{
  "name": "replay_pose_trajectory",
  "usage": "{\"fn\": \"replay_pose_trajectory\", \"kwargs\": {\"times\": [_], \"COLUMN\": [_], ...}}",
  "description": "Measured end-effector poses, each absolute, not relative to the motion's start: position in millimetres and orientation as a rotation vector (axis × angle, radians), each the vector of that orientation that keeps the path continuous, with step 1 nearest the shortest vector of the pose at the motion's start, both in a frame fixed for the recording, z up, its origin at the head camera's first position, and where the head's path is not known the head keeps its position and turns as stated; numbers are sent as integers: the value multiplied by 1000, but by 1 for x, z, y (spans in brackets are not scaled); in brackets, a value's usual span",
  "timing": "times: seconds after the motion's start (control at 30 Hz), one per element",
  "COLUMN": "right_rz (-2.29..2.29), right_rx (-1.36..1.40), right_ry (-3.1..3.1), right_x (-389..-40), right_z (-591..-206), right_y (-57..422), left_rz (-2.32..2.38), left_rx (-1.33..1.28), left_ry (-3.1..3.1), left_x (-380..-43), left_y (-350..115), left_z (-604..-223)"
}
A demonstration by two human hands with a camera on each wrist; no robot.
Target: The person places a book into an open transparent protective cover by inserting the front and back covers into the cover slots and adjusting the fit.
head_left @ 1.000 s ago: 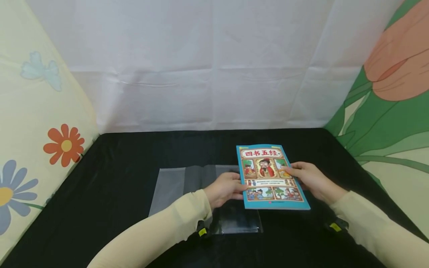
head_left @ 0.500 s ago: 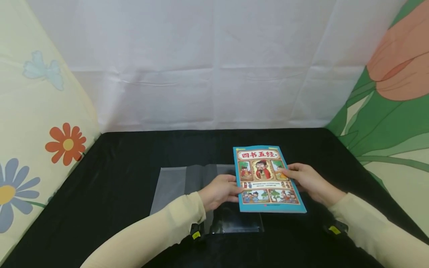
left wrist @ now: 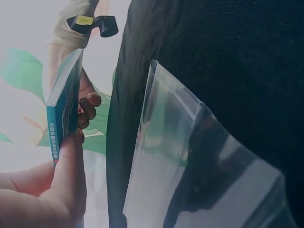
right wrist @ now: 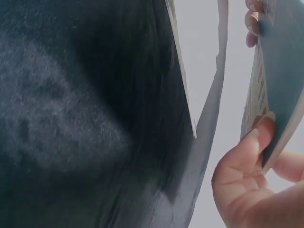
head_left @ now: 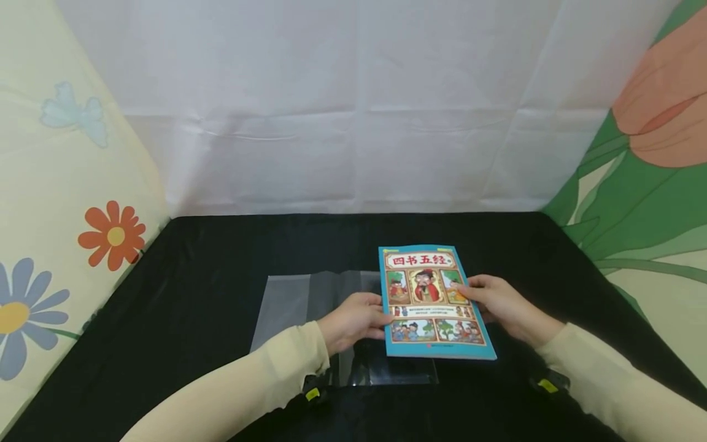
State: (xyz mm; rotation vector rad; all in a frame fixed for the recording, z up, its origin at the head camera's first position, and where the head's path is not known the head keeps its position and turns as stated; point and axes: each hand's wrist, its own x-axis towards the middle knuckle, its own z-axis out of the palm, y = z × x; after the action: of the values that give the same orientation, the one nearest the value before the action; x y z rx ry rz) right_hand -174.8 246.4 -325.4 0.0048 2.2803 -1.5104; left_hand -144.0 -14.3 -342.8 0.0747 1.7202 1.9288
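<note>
A thin book [head_left: 428,304] with a blue-edged, illustrated cover is held in the air, front side up, by both hands. My left hand [head_left: 353,320] pinches its left edge, thumb on the cover and fingers beneath. At the opposite edge my right hand [head_left: 505,307] grips it with the thumb on top. Below and to the left, a clear plastic book cover [head_left: 284,307] lies spread out on the table; the book and left hand hide part of it. In the left wrist view the book's spine [left wrist: 53,135] faces the camera, and the clear cover [left wrist: 166,137] stands apart from it.
A black cloth [head_left: 221,264] covers the table. White fabric [head_left: 353,110] hangs behind it, and flower-printed panels [head_left: 113,236] stand on both sides. Each wrist carries a small black camera with a yellow label [head_left: 547,385].
Both hands have brought the book a little to the left and nearer the body, further over the clear plastic cover. Their grip on it looks the same. The head view has shifted slightly.
</note>
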Motion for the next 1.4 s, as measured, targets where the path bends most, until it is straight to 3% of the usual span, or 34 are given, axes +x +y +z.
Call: {"fn": "replay_pose_trajectory", "kwargs": {"times": [1.4], "right_rz": [-1471], "right_rx": [-68], "right_ry": [2192], "right_x": [-171], "right_z": [-336], "right_y": [204], "left_rz": [1842], "left_rx": [-28], "left_ry": [1805], "left_x": [-131], "left_y": [-61], "left_z": [-344]}}
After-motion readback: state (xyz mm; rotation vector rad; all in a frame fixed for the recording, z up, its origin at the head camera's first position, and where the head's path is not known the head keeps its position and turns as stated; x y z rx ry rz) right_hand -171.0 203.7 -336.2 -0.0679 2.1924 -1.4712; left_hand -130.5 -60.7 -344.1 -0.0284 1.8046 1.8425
